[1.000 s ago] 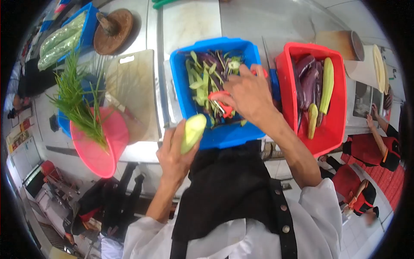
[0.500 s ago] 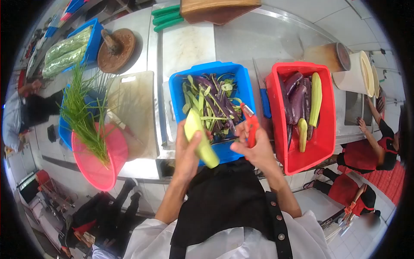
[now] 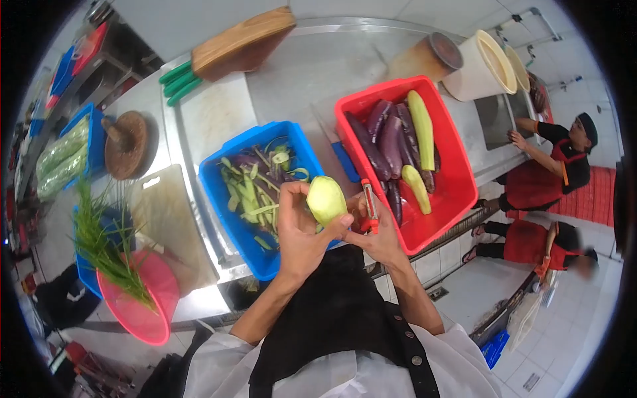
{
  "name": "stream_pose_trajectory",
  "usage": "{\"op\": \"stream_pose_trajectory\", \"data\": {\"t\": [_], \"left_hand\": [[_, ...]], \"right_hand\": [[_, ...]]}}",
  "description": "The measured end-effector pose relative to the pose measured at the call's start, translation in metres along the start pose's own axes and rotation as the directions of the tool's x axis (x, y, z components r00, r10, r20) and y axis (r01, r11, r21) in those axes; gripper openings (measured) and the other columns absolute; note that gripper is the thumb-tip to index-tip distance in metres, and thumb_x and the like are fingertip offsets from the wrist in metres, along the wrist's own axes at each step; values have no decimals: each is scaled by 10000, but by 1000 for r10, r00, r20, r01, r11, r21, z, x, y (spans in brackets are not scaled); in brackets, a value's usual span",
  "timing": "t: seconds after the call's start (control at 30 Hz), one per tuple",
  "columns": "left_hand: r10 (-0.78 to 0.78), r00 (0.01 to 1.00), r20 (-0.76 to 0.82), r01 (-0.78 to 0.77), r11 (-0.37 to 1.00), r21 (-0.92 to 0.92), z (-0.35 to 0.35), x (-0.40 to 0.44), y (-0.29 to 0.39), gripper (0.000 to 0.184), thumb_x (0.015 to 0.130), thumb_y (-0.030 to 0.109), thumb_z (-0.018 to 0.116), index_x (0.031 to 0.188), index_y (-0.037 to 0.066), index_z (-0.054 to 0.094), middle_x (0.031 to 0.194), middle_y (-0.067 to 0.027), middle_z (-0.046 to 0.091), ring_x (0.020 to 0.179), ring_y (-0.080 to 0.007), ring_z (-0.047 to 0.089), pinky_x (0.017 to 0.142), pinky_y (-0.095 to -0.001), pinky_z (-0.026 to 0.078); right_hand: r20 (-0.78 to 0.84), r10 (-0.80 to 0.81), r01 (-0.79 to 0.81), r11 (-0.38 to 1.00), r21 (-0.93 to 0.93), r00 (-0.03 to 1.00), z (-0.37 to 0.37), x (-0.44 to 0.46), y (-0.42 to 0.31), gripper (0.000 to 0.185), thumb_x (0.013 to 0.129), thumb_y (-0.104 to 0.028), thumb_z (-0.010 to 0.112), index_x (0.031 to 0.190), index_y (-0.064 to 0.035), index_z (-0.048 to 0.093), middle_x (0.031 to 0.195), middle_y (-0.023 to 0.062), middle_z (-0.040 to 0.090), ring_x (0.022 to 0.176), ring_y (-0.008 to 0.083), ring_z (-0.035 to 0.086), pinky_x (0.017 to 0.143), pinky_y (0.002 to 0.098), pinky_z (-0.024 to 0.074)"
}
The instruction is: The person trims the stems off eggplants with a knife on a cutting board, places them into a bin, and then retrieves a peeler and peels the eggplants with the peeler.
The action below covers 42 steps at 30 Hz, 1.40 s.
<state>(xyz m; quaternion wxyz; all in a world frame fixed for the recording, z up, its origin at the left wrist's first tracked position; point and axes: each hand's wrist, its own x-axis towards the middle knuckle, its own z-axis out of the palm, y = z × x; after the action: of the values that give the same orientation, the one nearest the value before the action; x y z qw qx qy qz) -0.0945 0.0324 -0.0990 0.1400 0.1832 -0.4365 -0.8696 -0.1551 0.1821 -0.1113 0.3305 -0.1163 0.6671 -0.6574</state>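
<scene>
A peeled pale-green eggplant (image 3: 326,200) is gripped in my left hand (image 3: 298,242), one rounded end turned up toward me. Beside it, my right hand (image 3: 385,244) has its fingers closed around a red peeler (image 3: 369,207), blade end pointing up, and its thumb reaches the left fingertips. Both hands are over the near right side of a blue bin (image 3: 222,235) holding purple and green peelings (image 3: 255,182). To the right, a red bin (image 3: 451,209) contains several purple eggplants (image 3: 391,142), a long peeled eggplant (image 3: 421,129) and a shorter peeled one (image 3: 416,188).
A blue-handled knife (image 3: 344,159) lies between the bins. On the left are a cutting board (image 3: 169,219), a pink bucket (image 3: 146,302) with long green stalks, and a stone mortar (image 3: 126,149). Two people in red aprons (image 3: 541,169) are at the right.
My view has swung to the right. The eggplant has tipped from lying slantwise to end-up, and my hands have come together, the peeler still in the right one.
</scene>
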Motion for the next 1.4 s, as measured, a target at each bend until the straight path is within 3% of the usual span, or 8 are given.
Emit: {"op": "stream_pose_trajectory", "data": {"t": [0.13,0.27,0.33,0.5,0.87,1.1,1.33,1.4], "left_hand": [[109,994,-12,-107,992,72,-19,6,-1,480,793,-62,728,1160,74,451,1057,-28,477,1004,-136,513,926,-302,458],[53,987,-154,-1,948,318,-72,11,4,201,881,1,654,1029,58,530,935,-2,527,906,-96,527,800,-236,441],[18,982,-190,54,930,363,-100,10,3,178,889,29,661,1007,61,532,926,3,527,895,-87,525,794,-233,431],[-1,986,-166,73,901,427,-128,18,8,158,905,58,660,994,65,530,900,11,525,865,-82,525,792,-230,423],[-78,996,35,61,934,351,-74,28,-15,141,916,68,669,993,72,552,872,39,538,819,-52,534,722,-215,450],[-58,979,193,-1,956,294,-42,35,-21,235,910,87,683,1085,70,527,976,20,535,922,-59,541,776,-219,464],[204,924,323,-293,922,254,3,44,8,407,929,214,673,1235,78,442,1031,-75,599,907,-135,619,764,-291,515],[-187,959,212,183,982,41,-21,30,5,387,959,233,619,1263,85,431,1005,-106,614,821,-170,651,698,-318,545]], "right_hand": [[-185,-166,140,979,-148,969,-46,-27,4,568,732,-1,832,1214,-30,532,1133,68,612,1017,143,594,912,332,490],[-515,-82,-73,959,-273,853,-125,-58,1,452,817,-72,776,1204,-4,551,1063,69,658,958,159,621,871,306,497],[-524,-419,-433,299,-851,742,-156,-59,0,364,843,-92,752,1157,-7,588,959,88,681,851,186,648,779,314,509],[-589,-427,-23,796,-604,687,-178,4,14,231,876,-161,713,1038,-7,657,850,161,666,760,282,645,685,382,489],[-573,-107,-508,351,-787,813,-126,145,17,613,708,-472,813,1051,14,666,949,220,700,958,377,672,832,469,511],[-374,-510,37,628,-778,775,-103,99,-40,389,735,-117,755,1086,27,666,890,147,707,799,209,683,732,326,525],[-64,-29,18,986,-166,998,-18,48,-110,456,858,-155,751,1244,24,585,845,-2,623,723,66,559,637,216,460],[-144,-275,226,932,-284,951,-1,56,-79,494,889,-66,687,1341,11,501,973,15,612,851,74,551,755,250,478]]}}
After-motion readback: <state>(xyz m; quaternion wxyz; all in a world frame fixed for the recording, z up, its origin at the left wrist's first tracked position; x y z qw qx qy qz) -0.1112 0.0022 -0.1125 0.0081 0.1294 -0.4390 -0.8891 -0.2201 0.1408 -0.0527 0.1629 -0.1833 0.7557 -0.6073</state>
